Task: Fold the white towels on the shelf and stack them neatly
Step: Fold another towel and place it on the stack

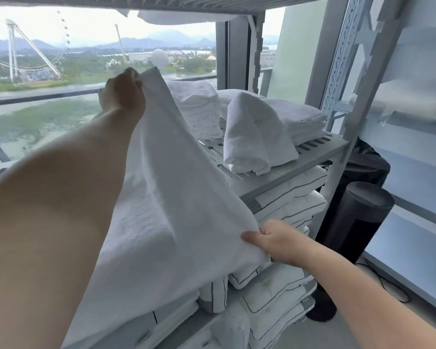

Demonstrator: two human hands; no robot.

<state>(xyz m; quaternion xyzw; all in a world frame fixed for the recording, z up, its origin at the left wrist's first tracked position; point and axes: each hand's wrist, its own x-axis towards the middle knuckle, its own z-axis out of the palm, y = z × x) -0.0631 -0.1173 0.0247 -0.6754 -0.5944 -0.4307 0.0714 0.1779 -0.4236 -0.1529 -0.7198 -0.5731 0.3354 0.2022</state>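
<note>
Black cylinder (355,235) stands right of your right hand's (278,241) grip; piped pillows (295,183) stacked behind and below it; window (48,102) well up-left, park view outside.

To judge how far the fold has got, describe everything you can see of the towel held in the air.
The held towel is plain white, terry-like and soft, with a flat woven band along the edge between the two hands. It is unfolded and stretched slantwise in front of the shelf, high at the left, low at the right. The left hand pinches its top corner; the right hand grips its lower right edge. Its bottom runs out of view.
</note>
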